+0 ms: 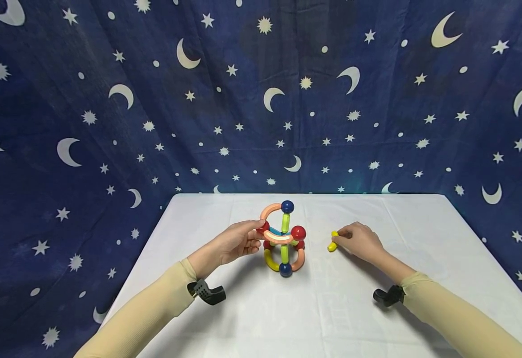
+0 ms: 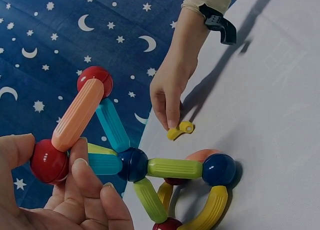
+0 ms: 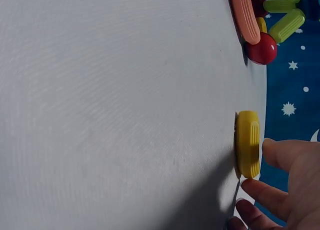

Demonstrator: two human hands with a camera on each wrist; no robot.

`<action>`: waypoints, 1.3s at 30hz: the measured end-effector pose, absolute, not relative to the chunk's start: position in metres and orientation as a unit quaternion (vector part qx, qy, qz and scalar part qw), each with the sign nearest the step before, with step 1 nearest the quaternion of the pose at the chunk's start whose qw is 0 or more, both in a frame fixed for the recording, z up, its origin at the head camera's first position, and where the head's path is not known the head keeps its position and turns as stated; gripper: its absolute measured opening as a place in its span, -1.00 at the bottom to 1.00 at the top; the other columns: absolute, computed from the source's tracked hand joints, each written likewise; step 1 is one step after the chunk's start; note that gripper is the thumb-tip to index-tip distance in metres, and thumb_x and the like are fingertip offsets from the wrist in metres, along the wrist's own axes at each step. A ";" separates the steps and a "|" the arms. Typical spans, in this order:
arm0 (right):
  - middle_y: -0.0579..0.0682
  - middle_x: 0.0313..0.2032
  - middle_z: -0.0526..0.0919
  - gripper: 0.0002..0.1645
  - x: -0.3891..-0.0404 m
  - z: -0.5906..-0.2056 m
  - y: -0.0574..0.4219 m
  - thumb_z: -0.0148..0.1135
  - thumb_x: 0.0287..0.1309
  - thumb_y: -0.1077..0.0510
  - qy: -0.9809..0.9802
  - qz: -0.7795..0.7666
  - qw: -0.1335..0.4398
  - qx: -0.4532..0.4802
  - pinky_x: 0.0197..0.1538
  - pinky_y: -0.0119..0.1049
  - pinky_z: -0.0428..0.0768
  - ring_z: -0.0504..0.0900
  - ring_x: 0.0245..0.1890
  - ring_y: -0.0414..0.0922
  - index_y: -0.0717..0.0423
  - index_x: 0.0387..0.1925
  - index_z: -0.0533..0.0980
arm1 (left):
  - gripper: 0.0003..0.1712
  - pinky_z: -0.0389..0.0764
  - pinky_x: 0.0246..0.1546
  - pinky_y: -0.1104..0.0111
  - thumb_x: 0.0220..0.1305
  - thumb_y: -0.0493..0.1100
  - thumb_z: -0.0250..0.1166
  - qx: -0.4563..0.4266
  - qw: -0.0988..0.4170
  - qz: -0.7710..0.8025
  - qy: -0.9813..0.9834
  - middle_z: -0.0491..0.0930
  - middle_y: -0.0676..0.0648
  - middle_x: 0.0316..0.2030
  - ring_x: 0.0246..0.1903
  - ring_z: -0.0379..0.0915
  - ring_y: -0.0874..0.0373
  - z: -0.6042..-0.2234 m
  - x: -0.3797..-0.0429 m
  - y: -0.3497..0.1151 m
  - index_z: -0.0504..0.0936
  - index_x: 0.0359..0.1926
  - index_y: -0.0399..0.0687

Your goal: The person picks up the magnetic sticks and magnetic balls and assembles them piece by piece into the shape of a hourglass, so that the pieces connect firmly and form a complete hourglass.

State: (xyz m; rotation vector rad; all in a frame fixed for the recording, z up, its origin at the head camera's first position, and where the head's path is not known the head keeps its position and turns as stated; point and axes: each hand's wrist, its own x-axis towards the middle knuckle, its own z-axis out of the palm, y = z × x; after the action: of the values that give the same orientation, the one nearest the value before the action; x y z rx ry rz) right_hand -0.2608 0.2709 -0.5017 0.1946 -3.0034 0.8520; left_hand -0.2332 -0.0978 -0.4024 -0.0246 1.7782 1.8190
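A model of magnetic rods and balls (image 1: 285,253) stands on the table, its rods green, blue, orange and yellow. My left hand (image 1: 238,242) is at its left side. Thumb and fingers pinch a red ball (image 2: 49,161) at one end of an orange curved rod (image 2: 77,115). Farther right, a yellow curved rod (image 3: 248,145) lies on the table. My right hand (image 1: 360,241) reaches down to it, the index fingertip right at its near end. In the right wrist view a small gap shows between thumb and rod.
White cloth covers the table (image 1: 252,318). Behind it hangs a dark blue curtain (image 1: 243,109) with moons and stars. A black wrist camera (image 1: 207,292) sits on the left forearm, another wrist camera (image 1: 388,296) on the right.
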 end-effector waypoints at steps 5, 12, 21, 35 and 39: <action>0.08 -0.10 0.67 -0.46 -0.262 -0.500 0.268 0.37 0.21 -0.19 -0.962 0.267 -0.008 0.048 -0.01 0.14 0.52 0.60 -0.04 0.11 0.16 -0.02 0.73 | -0.46 0.61 -0.15 0.34 0.43 0.12 0.25 -0.006 0.295 0.682 0.670 0.64 0.03 -0.36 -0.44 0.51 0.23 -0.402 -0.234 -0.098 0.51 0.17 -0.21; 0.13 -0.03 0.64 -0.53 -0.264 -0.494 0.264 0.34 0.22 -0.08 -0.961 0.268 -0.045 0.058 -0.04 0.16 0.47 0.56 0.00 0.14 0.09 0.05 0.72 | -0.45 0.61 -0.17 0.36 0.43 0.13 0.25 -0.010 0.297 0.684 0.666 0.65 0.02 -0.33 -0.43 0.51 0.22 -0.403 -0.235 -0.098 0.51 0.19 -0.19; 0.03 -0.14 0.72 -0.58 -0.262 -0.489 0.265 0.37 0.23 -0.06 -0.946 0.306 -0.092 0.046 -0.27 -0.15 0.54 0.60 -0.27 -0.07 0.16 -0.04 0.71 | -0.45 0.61 -0.22 0.38 0.44 0.12 0.25 -0.012 0.298 0.688 0.662 0.66 0.03 -0.33 -0.43 0.51 0.21 -0.402 -0.234 -0.098 0.50 0.21 -0.20; -0.11 -0.39 0.67 -0.65 -0.256 -0.486 0.263 0.44 0.15 -0.13 -0.947 0.305 -0.097 0.015 -0.44 -0.23 0.44 0.52 -0.47 -0.12 0.06 -0.25 0.70 | -0.43 0.61 -0.16 0.36 0.44 0.13 0.24 -0.004 0.296 0.684 0.666 0.66 0.02 -0.32 -0.42 0.51 0.22 -0.403 -0.233 -0.098 0.48 0.20 -0.23; -0.12 -0.40 0.67 -0.65 -0.254 -0.485 0.260 0.45 0.15 -0.10 -0.949 0.302 -0.093 0.021 -0.45 -0.23 0.45 0.53 -0.48 -0.12 0.09 -0.24 0.69 | -0.42 0.61 -0.18 0.37 0.44 0.13 0.24 -0.006 0.296 0.685 0.666 0.67 0.03 -0.32 -0.43 0.52 0.22 -0.402 -0.233 -0.098 0.46 0.22 -0.22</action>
State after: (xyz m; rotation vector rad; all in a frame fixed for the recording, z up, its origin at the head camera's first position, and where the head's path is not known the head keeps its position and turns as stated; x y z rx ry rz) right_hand -0.2537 0.2604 -0.4849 0.0700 -3.1703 1.0092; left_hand -0.2330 -0.0980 -0.4020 -0.0150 1.7703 1.8213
